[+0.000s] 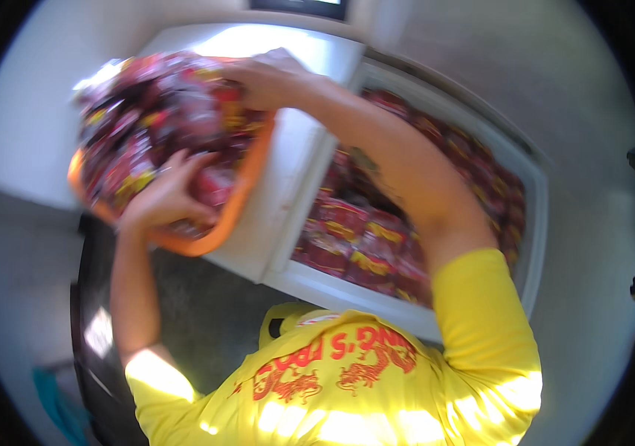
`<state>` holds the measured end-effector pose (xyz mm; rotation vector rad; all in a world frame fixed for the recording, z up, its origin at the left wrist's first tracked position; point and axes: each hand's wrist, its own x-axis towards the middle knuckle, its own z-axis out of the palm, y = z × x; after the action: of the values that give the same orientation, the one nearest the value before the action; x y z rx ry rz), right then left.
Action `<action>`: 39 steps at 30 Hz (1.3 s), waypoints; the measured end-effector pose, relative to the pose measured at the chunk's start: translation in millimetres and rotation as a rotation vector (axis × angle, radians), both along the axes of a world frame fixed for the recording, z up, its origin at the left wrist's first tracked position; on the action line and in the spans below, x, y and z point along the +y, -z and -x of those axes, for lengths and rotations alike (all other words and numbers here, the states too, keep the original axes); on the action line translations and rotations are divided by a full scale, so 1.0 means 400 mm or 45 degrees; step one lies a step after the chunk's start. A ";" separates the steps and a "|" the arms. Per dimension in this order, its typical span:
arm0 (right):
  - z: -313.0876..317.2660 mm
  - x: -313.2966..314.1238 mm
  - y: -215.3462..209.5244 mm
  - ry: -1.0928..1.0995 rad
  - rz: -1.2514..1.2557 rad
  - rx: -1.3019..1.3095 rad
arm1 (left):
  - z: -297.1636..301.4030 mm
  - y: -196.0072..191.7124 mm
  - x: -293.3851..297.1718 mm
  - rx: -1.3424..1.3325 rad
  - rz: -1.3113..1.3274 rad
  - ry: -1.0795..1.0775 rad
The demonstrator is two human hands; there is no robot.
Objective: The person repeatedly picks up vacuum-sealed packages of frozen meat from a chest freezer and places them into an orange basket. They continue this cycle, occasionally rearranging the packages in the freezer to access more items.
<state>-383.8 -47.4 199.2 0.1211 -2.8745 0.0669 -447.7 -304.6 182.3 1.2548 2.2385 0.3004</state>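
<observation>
Since the left hand (165,197) has its fingers splayed across the shiny red packets (183,111) and the right hand (269,82) curls near the orange bin's (247,189) back corner, too blurry to tell if it's gripping, I'd worry about that heap sliding. It's mounded high over the white lid (291,156), left of the open freezer (535,223), so 1 lopsided push could probably spill packets off the front.

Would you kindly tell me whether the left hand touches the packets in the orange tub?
Touching: in the head view, the left hand rests spread against the red plastic packets.
</observation>
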 end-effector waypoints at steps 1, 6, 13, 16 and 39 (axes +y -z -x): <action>-0.043 0.028 -0.006 0.092 0.174 0.123 | 0.003 0.004 0.010 0.033 -0.036 -0.001; -0.376 0.108 0.085 0.184 1.908 0.891 | -0.012 0.012 0.015 -0.384 -0.202 -0.309; -0.926 0.094 0.411 0.820 2.431 0.641 | -0.042 0.001 0.006 -0.528 -0.394 -0.701; -1.146 0.083 0.485 1.147 2.490 0.577 | -0.077 -0.033 -0.018 -0.229 -0.382 -0.654; -1.523 0.542 0.569 1.928 1.126 1.085 | -0.584 0.188 0.330 -0.537 -0.586 -0.688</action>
<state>225.3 169.2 -28.2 -1.6082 -1.2943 0.7006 -213.9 -172.5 107.2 0.6613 2.1461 1.2183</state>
